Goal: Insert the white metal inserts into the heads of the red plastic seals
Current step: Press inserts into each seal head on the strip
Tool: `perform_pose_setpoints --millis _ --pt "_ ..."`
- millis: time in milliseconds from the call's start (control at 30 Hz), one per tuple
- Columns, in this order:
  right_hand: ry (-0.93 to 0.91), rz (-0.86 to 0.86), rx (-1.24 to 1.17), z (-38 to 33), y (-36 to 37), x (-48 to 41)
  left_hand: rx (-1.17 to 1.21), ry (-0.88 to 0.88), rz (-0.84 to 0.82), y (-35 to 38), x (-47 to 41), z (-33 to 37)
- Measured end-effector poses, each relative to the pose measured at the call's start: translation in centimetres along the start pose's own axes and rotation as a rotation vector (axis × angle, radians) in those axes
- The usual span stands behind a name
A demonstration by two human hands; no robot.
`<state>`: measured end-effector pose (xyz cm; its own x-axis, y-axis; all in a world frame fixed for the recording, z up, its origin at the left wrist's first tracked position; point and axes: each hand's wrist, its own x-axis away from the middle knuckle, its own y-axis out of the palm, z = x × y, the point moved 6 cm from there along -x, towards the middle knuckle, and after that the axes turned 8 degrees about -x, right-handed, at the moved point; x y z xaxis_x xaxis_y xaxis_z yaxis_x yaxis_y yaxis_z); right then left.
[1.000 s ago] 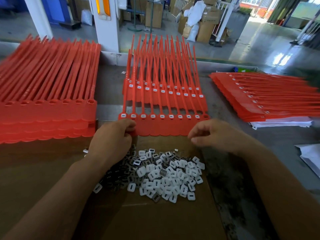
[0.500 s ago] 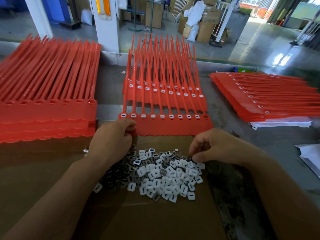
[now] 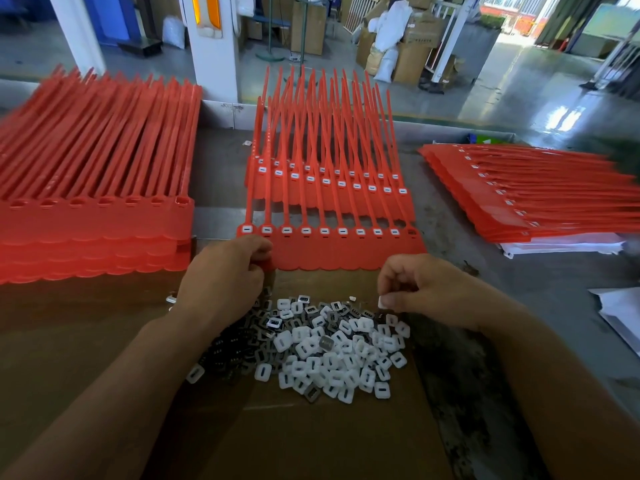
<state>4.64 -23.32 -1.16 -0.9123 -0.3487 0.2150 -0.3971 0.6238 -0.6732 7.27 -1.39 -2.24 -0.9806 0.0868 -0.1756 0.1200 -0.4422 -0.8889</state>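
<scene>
A strip of joined red seals [image 3: 332, 251] lies in front of me, on top of more such strips. White inserts sit in its row of heads, but the rightmost head [image 3: 412, 232] shows an empty hole. My left hand [image 3: 225, 275] grips the strip's near left edge. My right hand [image 3: 426, 289] hovers just above the pile and pinches one white insert [image 3: 382, 302] between thumb and fingers. The pile of loose white inserts [image 3: 332, 351] lies on brown cardboard [image 3: 311, 441] between my forearms.
A thick stack of red seals with empty heads [image 3: 97, 216] lies at the left. Another stack with inserts fitted [image 3: 540, 195] lies at the right on white paper. White sheets [image 3: 623, 317] sit at the far right edge. Factory floor and boxes lie beyond the table.
My right hand dropped from the strip's right end to the pile, then lifted slightly with one white insert pinched in its fingers. My left hand stayed on the strip.
</scene>
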Motion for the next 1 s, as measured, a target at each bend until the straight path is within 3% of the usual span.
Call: perform_pose_setpoints --millis 200,333,533,1000 --pt "-0.049 0.269 -0.039 0.6 -2.2 -1.0 0.008 -0.011 0.007 0.0 0.0 0.0" --pt "0.017 0.527 -0.161 3.2 -4.7 -1.9 0.008 -0.011 0.009 0.0 0.0 0.0" --pt "0.090 0.680 -0.253 5.5 -6.7 -3.5 0.004 -0.003 0.005 0.0 0.1 0.0" --pt "0.201 0.627 -0.122 7.4 -7.1 -5.1 0.006 -0.003 0.006 0.1 0.0 -0.2"
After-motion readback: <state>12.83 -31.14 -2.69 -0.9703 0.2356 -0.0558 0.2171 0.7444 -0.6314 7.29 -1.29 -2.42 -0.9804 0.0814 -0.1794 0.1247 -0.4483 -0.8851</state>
